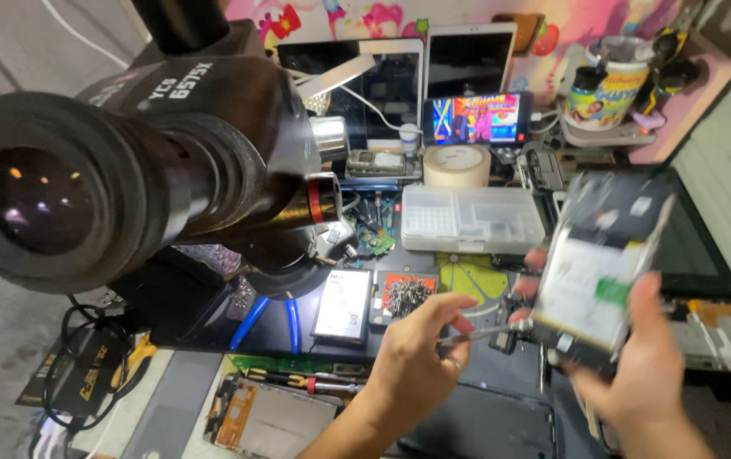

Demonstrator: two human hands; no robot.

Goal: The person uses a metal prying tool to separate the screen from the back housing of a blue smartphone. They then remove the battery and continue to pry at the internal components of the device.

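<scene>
My right hand holds up an opened phone, its inner side facing me, with a white battery and a green sticker showing; it is motion-blurred. My left hand grips a thin metal tool like tweezers. The tool's tip points right and reaches the lower left edge of the phone. Fingertips of my right hand show along the phone's left edge.
A big black microscope fills the left. On the bench are a clear compartment box, a tape roll, a small screen playing video, a phone lying flat, a pile of screws, blue-handled pliers and a cup of tools.
</scene>
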